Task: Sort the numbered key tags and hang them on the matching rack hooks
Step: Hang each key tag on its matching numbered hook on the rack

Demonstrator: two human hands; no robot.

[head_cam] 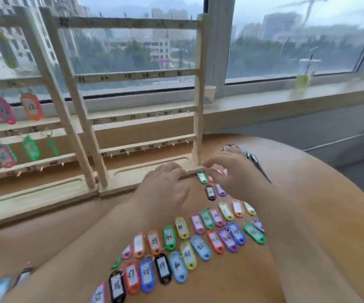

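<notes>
- The loose key tags lie flat on the desk in two close rows that run slantwise from the near left toward the far right. Each tag's long axis points roughly at the far edge and leans a little left. Where rings show, they sit at the far end.
- We count well over thirty loose tags; blur stops an exact count.
- The left hand lies with relaxed, nearly straight fingers on the front edge of the right rack's base and holds nothing.
- The right hand hovers just beside that base's right corner, above the far end of the tag rows, fingers loosely spread. We see nothing gripped in it.
- Two wooden racks stand side by side along the desk's far edge. The right one's numbered rails are bare; the left rack carries about eight hanging tags, long axes downward.
- The desk is smooth brown wood with a rounded right edge.
- A dark metal bunch, too blurred to name, lies behind the right hand.
- Beyond is a window sill with two cups: a paper cup and a clear cup with a straw. City buildings show through the glass.
</notes>
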